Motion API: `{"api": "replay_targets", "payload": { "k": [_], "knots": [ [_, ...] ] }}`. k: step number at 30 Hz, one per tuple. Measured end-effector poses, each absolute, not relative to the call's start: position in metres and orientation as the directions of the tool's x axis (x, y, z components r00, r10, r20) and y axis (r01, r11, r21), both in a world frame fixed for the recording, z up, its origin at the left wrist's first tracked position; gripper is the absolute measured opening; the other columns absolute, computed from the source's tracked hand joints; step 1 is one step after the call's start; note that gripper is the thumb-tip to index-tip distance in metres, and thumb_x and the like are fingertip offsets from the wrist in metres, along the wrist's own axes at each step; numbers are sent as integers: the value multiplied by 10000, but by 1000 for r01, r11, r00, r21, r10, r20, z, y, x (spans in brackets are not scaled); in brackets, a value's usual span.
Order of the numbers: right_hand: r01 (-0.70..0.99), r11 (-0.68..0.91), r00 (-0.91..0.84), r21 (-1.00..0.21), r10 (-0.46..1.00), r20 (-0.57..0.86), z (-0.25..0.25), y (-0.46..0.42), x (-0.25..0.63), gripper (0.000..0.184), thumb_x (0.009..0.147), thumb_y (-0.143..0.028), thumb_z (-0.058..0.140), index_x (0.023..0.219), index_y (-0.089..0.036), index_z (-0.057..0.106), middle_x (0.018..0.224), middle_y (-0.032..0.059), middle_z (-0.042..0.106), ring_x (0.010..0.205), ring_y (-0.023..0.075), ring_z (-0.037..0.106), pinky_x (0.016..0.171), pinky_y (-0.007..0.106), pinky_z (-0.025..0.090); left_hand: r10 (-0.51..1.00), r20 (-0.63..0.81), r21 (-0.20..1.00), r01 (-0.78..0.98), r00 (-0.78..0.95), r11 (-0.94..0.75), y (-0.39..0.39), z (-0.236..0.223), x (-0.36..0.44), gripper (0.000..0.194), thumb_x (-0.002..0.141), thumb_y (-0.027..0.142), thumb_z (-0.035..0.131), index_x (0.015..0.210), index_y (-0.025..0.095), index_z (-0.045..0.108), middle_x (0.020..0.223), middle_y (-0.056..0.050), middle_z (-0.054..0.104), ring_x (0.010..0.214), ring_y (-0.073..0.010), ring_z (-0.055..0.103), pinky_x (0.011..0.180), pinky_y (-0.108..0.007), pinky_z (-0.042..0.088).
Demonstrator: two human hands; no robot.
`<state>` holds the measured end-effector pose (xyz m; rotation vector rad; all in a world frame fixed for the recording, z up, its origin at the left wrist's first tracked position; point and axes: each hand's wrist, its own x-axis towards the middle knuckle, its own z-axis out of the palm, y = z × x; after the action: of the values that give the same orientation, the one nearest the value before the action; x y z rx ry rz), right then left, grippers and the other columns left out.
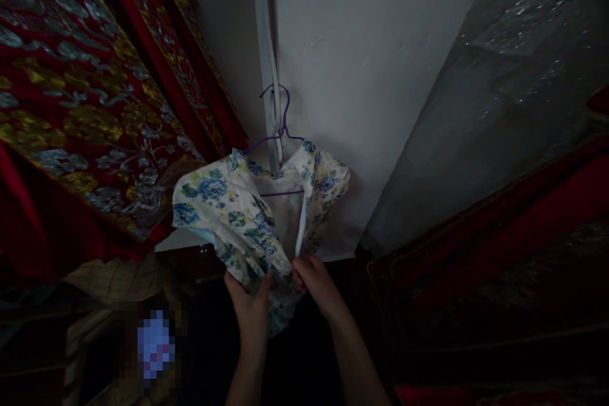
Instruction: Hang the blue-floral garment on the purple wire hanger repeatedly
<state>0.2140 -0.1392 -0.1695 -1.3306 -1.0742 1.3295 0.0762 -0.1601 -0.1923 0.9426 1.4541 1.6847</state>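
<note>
A white shirt with a blue and yellow flower print (254,228) hangs, its front parted, on a purple wire hanger (285,115). The hanger's hook sits at a pale strap or cable running down the wall. My left hand (250,295) grips the lower front of the shirt on the left side, thumb over the cloth. Closed around the front edge on the other side is my right hand (311,276), its fingers curled in a pinch. The shirt's lower end falls into dark shadow between my forearms.
Red cloth with gold and silver embroidery (95,95) hangs at the left. A whitish wall (352,63) stands behind the shirt. Clear plastic sheeting (485,101) covers something at the right, above more red cloth (537,216). At lower left a person in checked clothing (114,279) is near a blurred lit screen.
</note>
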Motion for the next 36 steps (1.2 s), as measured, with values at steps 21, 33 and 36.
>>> {"api": "replay_targets", "payload": {
  "k": [21,33,36],
  "knots": [
    [-277,-148,-18,-949,989,-149,-152,-157,210,518,730,-660,675,700,-143,674,429,-32,510,353,67,376,384,198,248,973,222,969,94,63,-227,-158,-199,100,172,925,319,553,904,170,638,813,-36,697,738,-182,637,714,-262,491],
    [-224,323,249,-920,931,266,-11,-60,219,311,807,-445,638,706,-152,664,446,-47,524,337,56,401,339,186,230,936,159,956,189,315,-226,-153,-209,118,254,971,359,520,927,151,660,830,-67,708,781,-207,676,728,-278,501],
    [-256,424,280,-868,893,354,-6,-59,217,303,839,-447,618,758,-162,681,464,-57,517,349,54,398,345,186,247,918,118,944,243,378,-221,-156,-201,118,201,950,302,552,931,156,689,824,-66,728,788,-218,694,754,-299,523]
  ]
}}
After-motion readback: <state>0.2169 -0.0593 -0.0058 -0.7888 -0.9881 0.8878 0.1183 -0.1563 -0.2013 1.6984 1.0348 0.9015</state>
